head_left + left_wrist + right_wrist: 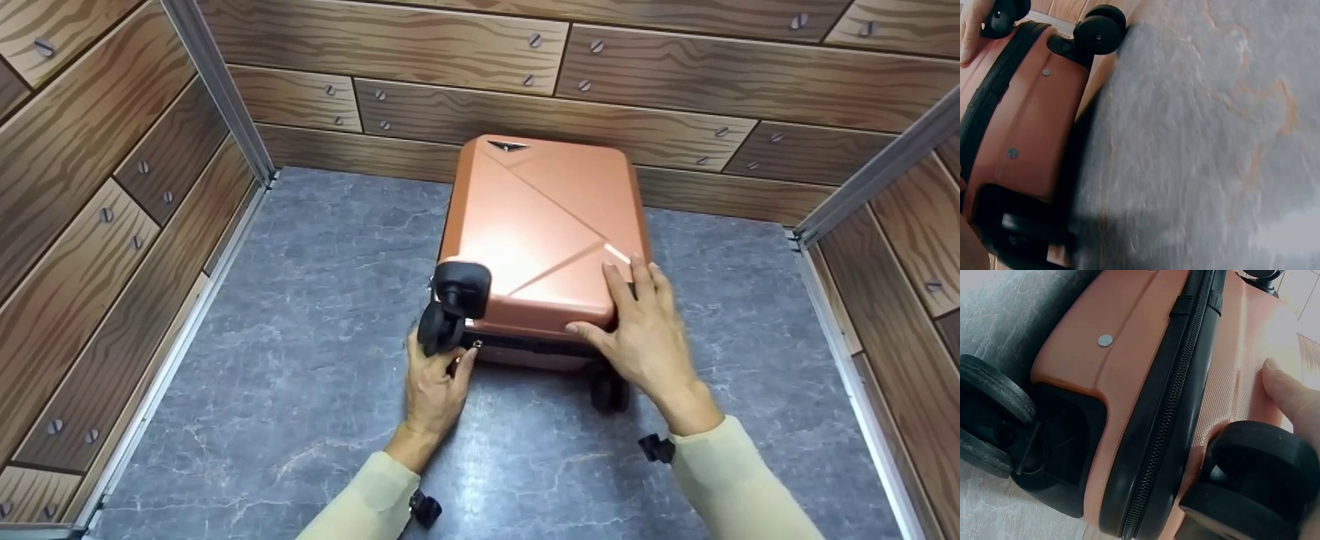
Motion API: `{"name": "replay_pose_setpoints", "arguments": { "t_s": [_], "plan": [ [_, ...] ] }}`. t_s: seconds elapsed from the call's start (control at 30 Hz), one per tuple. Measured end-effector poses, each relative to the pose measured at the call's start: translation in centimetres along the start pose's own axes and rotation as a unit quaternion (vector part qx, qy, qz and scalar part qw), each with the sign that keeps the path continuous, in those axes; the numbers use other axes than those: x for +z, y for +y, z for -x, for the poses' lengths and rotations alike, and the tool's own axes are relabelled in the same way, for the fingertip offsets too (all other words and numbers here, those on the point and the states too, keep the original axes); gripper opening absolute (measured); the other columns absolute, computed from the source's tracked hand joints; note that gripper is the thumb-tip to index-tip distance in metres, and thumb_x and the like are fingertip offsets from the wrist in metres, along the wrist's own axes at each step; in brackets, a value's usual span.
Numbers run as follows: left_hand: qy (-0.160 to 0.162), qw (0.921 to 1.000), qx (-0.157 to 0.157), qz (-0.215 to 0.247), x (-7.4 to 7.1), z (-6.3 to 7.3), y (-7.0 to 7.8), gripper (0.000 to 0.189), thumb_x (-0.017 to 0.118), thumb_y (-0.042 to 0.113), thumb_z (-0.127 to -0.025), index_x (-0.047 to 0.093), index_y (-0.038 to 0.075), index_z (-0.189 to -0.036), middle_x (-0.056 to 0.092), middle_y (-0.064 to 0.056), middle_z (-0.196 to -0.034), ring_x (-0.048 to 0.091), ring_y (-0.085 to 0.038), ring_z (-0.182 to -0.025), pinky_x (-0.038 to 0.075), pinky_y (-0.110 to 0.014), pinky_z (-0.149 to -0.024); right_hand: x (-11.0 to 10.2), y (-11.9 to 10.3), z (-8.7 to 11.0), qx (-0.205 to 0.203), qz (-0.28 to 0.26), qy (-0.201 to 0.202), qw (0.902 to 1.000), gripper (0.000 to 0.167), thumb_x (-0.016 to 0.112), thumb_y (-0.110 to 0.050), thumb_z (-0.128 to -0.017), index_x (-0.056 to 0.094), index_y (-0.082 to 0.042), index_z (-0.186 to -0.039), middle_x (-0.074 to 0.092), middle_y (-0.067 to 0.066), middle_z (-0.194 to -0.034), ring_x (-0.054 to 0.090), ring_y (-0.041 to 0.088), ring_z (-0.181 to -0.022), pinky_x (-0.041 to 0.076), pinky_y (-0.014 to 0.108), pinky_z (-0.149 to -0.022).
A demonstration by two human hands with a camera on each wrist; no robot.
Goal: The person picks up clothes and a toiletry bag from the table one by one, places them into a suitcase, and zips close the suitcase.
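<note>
An orange-pink hard-shell suitcase [551,217] lies flat, its wheeled end towards me. My left hand [435,390] grips its near left corner by the black wheels [442,326]; the thumb lies against the end side, and some fingers are hidden behind the wheels. My right hand [645,337] rests on the near right corner, fingers spread on the top shell and thumb at the edge. A black zipper [1165,422] runs between the two shells in the right wrist view. In the left wrist view the lower shell [1027,124] shows round metal studs.
Grey marbled flooring [330,262] surrounds the suitcase. A wood-patterned wall [420,112] stands right behind it. Similar panels [97,300] rise at left and right, with metal rails [217,90] at the corners.
</note>
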State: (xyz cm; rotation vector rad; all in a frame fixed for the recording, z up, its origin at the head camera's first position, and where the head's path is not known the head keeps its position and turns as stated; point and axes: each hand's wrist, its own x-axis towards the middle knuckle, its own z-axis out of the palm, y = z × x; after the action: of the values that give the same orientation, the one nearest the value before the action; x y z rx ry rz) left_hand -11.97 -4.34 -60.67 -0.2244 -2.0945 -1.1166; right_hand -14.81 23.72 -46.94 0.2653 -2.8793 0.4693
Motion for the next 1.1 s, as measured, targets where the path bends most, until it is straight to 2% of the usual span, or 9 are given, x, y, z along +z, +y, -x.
{"name": "replay_pose_setpoints", "arguments": {
  "t_s": [0.1,0.4,0.57,0.77,0.9,1.03,1.1],
  "plan": [
    [0.003,1.0,0.008,-0.001,0.02,-0.06,-0.19,0.016,0.084,0.018,-0.089,0.075,0.013,-0.077,0.055,-0.026,-0.137,0.062,-0.039,-0.121,0.056,-0.051,-0.1,0.03,0.03,-0.03,-0.001,-0.001,0.003,1.0,0.102,0.073,-0.07,-0.087,0.037,-0.015,-0.165,0.022,0.026,-0.172,0.022,0.053,-0.155,0.041,0.084,-0.098],
    [0.003,0.9998,0.015,-0.011,-0.23,0.04,-0.36,0.015,0.085,0.019,-0.088,0.074,0.013,-0.079,0.054,-0.027,-0.139,0.065,-0.042,-0.119,0.06,-0.053,-0.094,-0.05,-0.1,0.0,0.009,0.0,-0.014,0.9999,0.105,0.067,-0.076,-0.088,0.033,-0.017,-0.167,0.018,0.024,-0.174,0.019,0.052,-0.157,0.041,0.084,-0.097],
    [-0.007,0.9997,0.003,-0.023,-0.31,-0.1,0.0,0.016,0.085,0.024,-0.09,0.075,0.014,-0.083,0.055,-0.026,-0.139,0.065,-0.041,-0.119,0.06,-0.051,-0.095,-0.1,0.01,0.06,0.01,0.002,-0.009,0.9999,0.104,0.069,-0.074,-0.088,0.033,-0.017,-0.167,0.018,0.023,-0.174,0.019,0.052,-0.156,0.041,0.084,-0.096],
    [-0.023,0.9992,-0.012,-0.032,-0.17,-0.15,0.29,0.02,0.086,0.028,-0.089,0.08,0.011,-0.096,0.051,-0.027,-0.149,0.067,-0.039,-0.12,0.061,-0.046,-0.097,0.05,0.03,0.12,0.007,0.001,-0.006,1.0,0.104,0.069,-0.074,-0.088,0.033,-0.016,-0.167,0.017,0.023,-0.175,0.02,0.052,-0.156,0.041,0.084,-0.097],
    [-0.02,0.9996,-0.003,-0.022,-0.01,-0.26,0.36,0.021,0.087,0.026,-0.088,0.08,0.007,-0.093,0.05,-0.03,-0.153,0.068,-0.042,-0.122,0.059,-0.046,-0.099,0.13,0.02,0.16,0.006,0.0,0.0,1.0,0.103,0.074,-0.069,-0.088,0.033,-0.015,-0.166,0.018,0.023,-0.174,0.02,0.052,-0.156,0.041,0.084,-0.097],
    [-0.018,0.9997,0.014,0.0,-0.09,-0.36,0.24,0.012,0.084,0.017,-0.09,0.08,0.006,-0.094,0.047,-0.033,-0.154,0.061,-0.048,-0.131,0.058,-0.05,-0.102,0.29,0.05,0.13,-0.003,-0.001,0.011,0.9999,0.103,0.078,-0.064,-0.086,0.037,-0.013,-0.165,0.021,0.026,-0.173,0.021,0.052,-0.155,0.04,0.083,-0.101],
    [-0.016,0.9995,0.022,0.014,-0.25,-0.45,-0.05,0.009,0.082,0.011,-0.09,0.079,0.005,-0.096,0.049,-0.035,-0.152,0.061,-0.05,-0.13,0.058,-0.052,-0.1,0.32,0.07,0.08,-0.008,-0.001,0.017,0.9998,0.103,0.079,-0.064,-0.085,0.038,-0.012,-0.164,0.023,0.026,-0.172,0.022,0.052,-0.155,0.04,0.082,-0.103]
  ]
}}
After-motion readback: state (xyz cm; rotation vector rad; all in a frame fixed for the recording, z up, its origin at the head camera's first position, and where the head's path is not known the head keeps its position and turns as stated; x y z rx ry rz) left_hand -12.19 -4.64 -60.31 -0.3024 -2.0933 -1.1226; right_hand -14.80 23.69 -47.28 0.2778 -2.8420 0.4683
